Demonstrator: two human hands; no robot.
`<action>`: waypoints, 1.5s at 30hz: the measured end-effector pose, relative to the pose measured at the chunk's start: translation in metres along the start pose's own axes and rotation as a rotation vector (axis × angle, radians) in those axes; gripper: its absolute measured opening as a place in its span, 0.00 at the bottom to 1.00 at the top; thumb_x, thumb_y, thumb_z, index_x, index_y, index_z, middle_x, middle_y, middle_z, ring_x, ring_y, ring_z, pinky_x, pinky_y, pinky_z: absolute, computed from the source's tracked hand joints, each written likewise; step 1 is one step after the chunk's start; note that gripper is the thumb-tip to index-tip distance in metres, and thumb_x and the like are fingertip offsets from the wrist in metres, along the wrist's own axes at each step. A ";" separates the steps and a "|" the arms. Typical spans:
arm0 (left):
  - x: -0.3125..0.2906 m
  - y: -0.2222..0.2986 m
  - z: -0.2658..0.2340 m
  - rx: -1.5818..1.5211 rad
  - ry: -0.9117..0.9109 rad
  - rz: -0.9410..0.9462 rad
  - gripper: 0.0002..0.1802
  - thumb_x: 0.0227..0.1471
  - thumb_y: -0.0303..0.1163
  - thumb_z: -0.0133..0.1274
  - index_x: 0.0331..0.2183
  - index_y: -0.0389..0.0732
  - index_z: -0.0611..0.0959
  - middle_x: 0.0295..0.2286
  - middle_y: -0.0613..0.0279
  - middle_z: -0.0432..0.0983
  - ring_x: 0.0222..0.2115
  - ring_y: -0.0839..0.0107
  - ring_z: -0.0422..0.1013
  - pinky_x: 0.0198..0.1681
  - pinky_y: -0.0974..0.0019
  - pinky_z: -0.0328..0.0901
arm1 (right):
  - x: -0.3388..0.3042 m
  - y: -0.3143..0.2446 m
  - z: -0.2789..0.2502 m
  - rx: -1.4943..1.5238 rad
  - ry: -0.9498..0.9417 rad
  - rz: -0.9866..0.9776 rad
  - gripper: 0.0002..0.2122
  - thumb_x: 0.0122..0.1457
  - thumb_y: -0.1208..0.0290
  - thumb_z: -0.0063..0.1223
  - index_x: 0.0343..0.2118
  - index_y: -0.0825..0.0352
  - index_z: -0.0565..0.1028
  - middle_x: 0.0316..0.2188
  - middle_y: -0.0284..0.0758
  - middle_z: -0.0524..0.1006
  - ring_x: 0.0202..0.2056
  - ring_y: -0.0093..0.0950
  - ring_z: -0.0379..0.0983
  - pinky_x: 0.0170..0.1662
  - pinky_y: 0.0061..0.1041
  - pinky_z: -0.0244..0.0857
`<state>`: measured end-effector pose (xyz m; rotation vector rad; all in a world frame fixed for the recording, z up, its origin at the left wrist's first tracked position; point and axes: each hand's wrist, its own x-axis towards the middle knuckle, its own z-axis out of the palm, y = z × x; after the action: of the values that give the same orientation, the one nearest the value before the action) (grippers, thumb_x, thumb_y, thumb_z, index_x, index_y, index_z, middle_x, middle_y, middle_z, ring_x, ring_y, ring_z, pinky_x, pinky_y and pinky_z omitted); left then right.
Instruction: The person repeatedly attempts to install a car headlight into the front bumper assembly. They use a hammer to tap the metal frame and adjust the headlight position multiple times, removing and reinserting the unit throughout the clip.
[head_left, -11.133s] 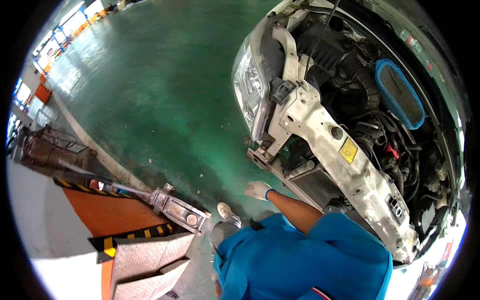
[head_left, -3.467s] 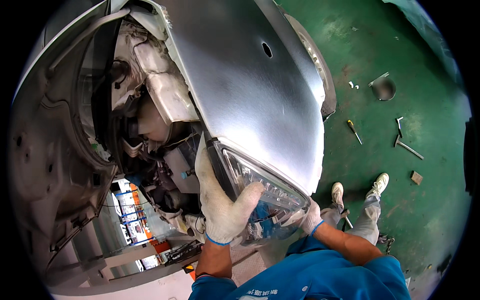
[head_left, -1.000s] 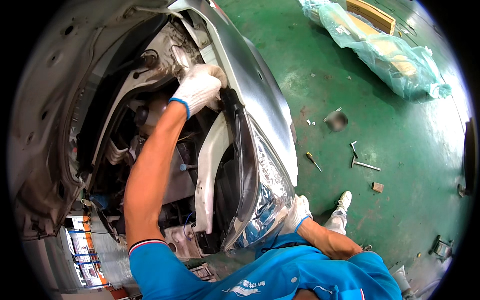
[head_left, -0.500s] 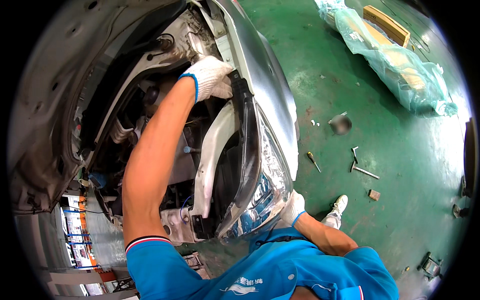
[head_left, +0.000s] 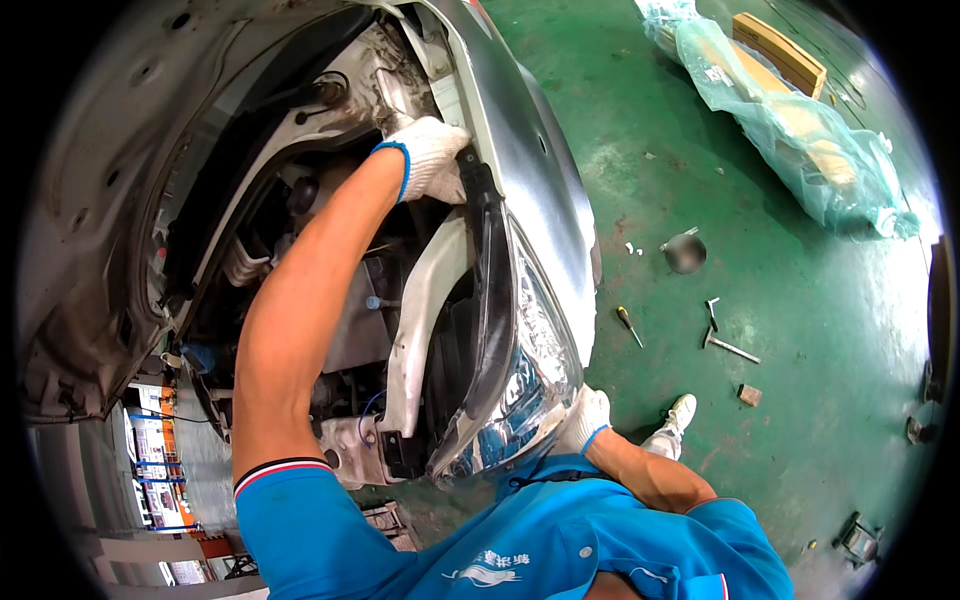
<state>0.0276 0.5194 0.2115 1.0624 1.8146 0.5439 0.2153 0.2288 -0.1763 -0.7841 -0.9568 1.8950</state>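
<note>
Blue cloth comes first, at our near edge: the shirt (head_left: 315, 525), from which both bare forearms reach toward the car's front corner. Just beyond it we locate the headlamp (head_left: 530, 405), clear lens facing near and right, with the pale curved beam (head_left: 412, 345) to its left and the silver fender (head_left: 535, 125) along its far right side. Progress, by our judgement: the lamp is roughly seated in the corner, its edge following the fender line, while final alignment and fixing look left to do. We see no fastener clearly enough to call it secured.

Right hand (head_left: 587, 420), gloved, is low at the lamp's outer edge, its forearm coming in from the near right. Its fingertips are partly hidden, so we cannot tell whether it grips the lamp or only props it.

Farther right, on the green floor, we log a screwdriver (head_left: 629, 326) and a T-shaped tool (head_left: 732, 347), both out of hand.

Left hand (head_left: 432, 158), also gloved, is at the far end of the lamp's black bracket (head_left: 487, 190): arm stretched across the engine bay, wrist turned right, fingers curled. We cannot tell how firmly it holds. The two hands are well apart.

Farthest right lies a plastic-wrapped bundle (head_left: 775, 125).
</note>
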 end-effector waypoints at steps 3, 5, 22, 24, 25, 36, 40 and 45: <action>0.092 -0.073 -0.071 0.648 -0.065 0.388 0.16 0.51 0.33 0.55 0.38 0.31 0.79 0.32 0.44 0.81 0.31 0.52 0.81 0.35 0.49 0.75 | -0.004 0.007 0.010 0.049 -0.034 0.014 0.26 0.52 0.54 0.60 0.54 0.58 0.76 0.45 0.37 0.81 0.48 0.38 0.77 0.48 0.36 0.65; 0.124 -0.086 -0.078 0.480 -0.098 0.312 0.18 0.37 0.38 0.68 0.31 0.38 0.84 0.31 0.48 0.83 0.35 0.51 0.81 0.39 0.44 0.73 | -0.003 0.003 0.008 0.011 -0.015 0.017 0.27 0.52 0.52 0.61 0.54 0.58 0.76 0.46 0.37 0.81 0.48 0.38 0.77 0.49 0.36 0.65; -0.065 -0.029 0.015 0.124 0.203 0.144 0.35 0.63 0.44 0.52 0.61 0.29 0.67 0.48 0.44 0.76 0.41 0.56 0.79 0.42 0.60 0.75 | 0.001 -0.060 0.017 0.784 0.213 0.646 0.20 0.71 0.59 0.36 0.54 0.65 0.74 0.50 0.40 0.79 0.50 0.37 0.75 0.56 0.39 0.68; -0.109 -0.046 0.023 0.182 0.313 0.348 0.37 0.62 0.46 0.55 0.62 0.32 0.67 0.50 0.48 0.76 0.45 0.60 0.77 0.45 0.62 0.73 | 0.003 -0.070 0.023 0.814 0.179 0.629 0.19 0.70 0.59 0.36 0.52 0.65 0.74 0.48 0.38 0.79 0.49 0.37 0.74 0.55 0.39 0.69; -0.128 -0.064 0.023 0.204 0.323 0.417 0.38 0.61 0.47 0.56 0.62 0.33 0.67 0.50 0.49 0.75 0.46 0.61 0.76 0.45 0.63 0.73 | 0.007 -0.040 0.011 0.935 0.127 0.614 0.19 0.70 0.59 0.35 0.52 0.65 0.74 0.47 0.38 0.79 0.49 0.37 0.75 0.55 0.40 0.69; -0.250 -0.222 0.113 0.578 0.568 0.258 0.55 0.38 0.59 0.70 0.60 0.37 0.69 0.59 0.34 0.61 0.61 0.37 0.60 0.63 0.42 0.60 | 0.013 -0.041 0.027 0.318 0.225 0.679 0.27 0.70 0.50 0.29 0.61 0.63 0.67 0.57 0.44 0.71 0.57 0.43 0.69 0.60 0.49 0.65; -0.250 -0.238 0.120 0.581 0.670 0.356 0.54 0.39 0.59 0.69 0.60 0.37 0.70 0.59 0.35 0.60 0.60 0.36 0.60 0.62 0.39 0.59 | 0.013 -0.036 0.029 0.263 0.208 0.681 0.27 0.70 0.49 0.29 0.61 0.64 0.67 0.57 0.44 0.71 0.57 0.43 0.69 0.60 0.49 0.65; -0.260 -0.240 0.128 0.532 0.671 0.366 0.52 0.39 0.58 0.68 0.58 0.34 0.71 0.58 0.37 0.63 0.60 0.41 0.61 0.61 0.38 0.58 | 0.001 -0.026 0.019 0.245 0.225 0.722 0.27 0.70 0.49 0.29 0.61 0.64 0.67 0.58 0.44 0.71 0.57 0.43 0.69 0.60 0.49 0.65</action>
<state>0.0863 0.1633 0.1055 1.7447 2.4454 0.7117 0.2102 0.2331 -0.1452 -1.2715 -0.2948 2.3966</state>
